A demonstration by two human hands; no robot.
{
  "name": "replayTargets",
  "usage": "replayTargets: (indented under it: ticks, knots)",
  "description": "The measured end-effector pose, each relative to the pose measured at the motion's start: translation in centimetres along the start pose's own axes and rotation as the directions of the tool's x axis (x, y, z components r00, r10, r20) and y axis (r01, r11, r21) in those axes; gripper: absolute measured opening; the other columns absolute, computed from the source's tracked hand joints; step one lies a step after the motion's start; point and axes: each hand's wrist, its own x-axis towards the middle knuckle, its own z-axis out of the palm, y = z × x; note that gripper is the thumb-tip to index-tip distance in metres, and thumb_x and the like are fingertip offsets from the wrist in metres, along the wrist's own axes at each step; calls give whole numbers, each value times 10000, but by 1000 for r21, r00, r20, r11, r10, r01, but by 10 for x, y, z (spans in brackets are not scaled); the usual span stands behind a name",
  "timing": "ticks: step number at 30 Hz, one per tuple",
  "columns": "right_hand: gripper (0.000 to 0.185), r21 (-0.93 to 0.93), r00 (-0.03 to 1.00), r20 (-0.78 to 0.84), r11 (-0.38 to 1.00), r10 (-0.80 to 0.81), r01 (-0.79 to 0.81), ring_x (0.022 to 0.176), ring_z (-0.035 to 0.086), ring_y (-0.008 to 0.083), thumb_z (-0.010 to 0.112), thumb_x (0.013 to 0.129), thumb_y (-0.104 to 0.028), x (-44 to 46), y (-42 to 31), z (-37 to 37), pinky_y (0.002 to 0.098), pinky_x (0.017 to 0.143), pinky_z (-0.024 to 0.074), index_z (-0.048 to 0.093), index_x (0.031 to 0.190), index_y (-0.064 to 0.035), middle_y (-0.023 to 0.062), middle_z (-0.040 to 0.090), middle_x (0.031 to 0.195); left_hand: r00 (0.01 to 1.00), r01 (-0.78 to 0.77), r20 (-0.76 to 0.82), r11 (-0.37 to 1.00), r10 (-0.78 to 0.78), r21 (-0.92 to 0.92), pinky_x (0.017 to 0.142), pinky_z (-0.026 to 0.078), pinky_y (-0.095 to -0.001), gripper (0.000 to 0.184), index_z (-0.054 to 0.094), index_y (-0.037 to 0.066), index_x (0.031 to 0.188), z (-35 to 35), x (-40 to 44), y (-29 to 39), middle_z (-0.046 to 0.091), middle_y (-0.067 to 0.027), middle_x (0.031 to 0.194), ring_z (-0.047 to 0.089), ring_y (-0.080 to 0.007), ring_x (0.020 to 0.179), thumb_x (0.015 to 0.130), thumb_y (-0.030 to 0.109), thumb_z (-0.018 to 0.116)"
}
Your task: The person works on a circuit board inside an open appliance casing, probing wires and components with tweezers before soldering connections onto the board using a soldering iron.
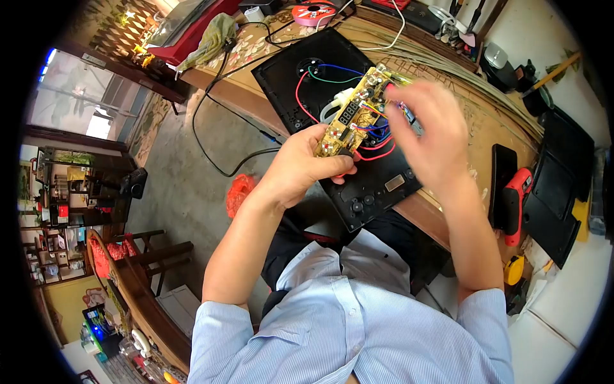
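The left hand [300,160] pinches the board [334,139] between thumb and fingers at its near end, covering that end. From this grip the board slants away and rightward along its long axis, display [348,113] up. The right hand [432,131], fingers bent, is blurred beside the far end; whether it grips anything I cannot tell. Wires [376,131] tangle between the hands, partly hidden. Beneath and beyond both lies the black panel [286,70].

the circuit board [349,116] is over the panel [278,72], with a cloth [213,43] behind left on the table [492,133].
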Motion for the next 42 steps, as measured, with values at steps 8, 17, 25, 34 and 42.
replayTargets:
  ticks: [8, 17, 25, 34, 42]
  knots:
    - [258, 11, 952, 299, 998, -64, 63, 758, 546, 183, 696, 709, -162, -34, -27, 2, 329, 646, 454, 676, 966, -161, -10, 513, 790, 999, -45, -9, 997, 46, 62, 646, 496, -228, 281, 578, 12, 1040, 3, 3, -8, 658, -50, 865, 608, -92, 723, 786, 49, 690]
    - [219, -35, 935, 317, 983, -160, 180, 733, 528, 173, 634, 751, -188, -34, -23, 3, 316, 637, 433, 673, 963, -147, -6, 512, 784, 997, -71, -33, 991, 75, 110, 632, 482, -224, 287, 577, 4, 1033, 4, 2, -8, 652, -42, 845, 589, -86, 692, 775, 51, 696]
    - [184, 0, 922, 355, 987, -153, 163, 776, 559, 187, 662, 746, -160, -29, -21, -8, 328, 660, 446, 633, 922, -115, 16, 542, 800, 998, -55, 14, 990, 54, 129, 671, 506, -242, 327, 560, 2, 1080, 2, 3, -7, 660, -70, 930, 628, -114, 785, 787, 29, 702]
    - [246, -571, 671, 280, 681, 686, -458, 767, 612, 348, 678, 793, -217, -89, -17, -104, 426, 675, 480, 585, 912, -23, 156, 617, 868, 991, -123, -21, 975, 129, 187, 678, 503, -245, 364, 548, 8, 1113, 5, 3, -14, 661, -69, 961, 636, -125, 801, 787, 54, 702]
    - [220, -575, 460, 304, 545, 835, -610, 683, 627, 312, 670, 797, -201, -112, -3, -106, 404, 636, 475, 617, 831, 10, 182, 618, 710, 964, -231, -26, 882, 265, 411, 789, 445, -234, 350, 559, -11, 1096, 11, -1, -14, 604, -5, 948, 536, -70, 873, 788, 67, 705]
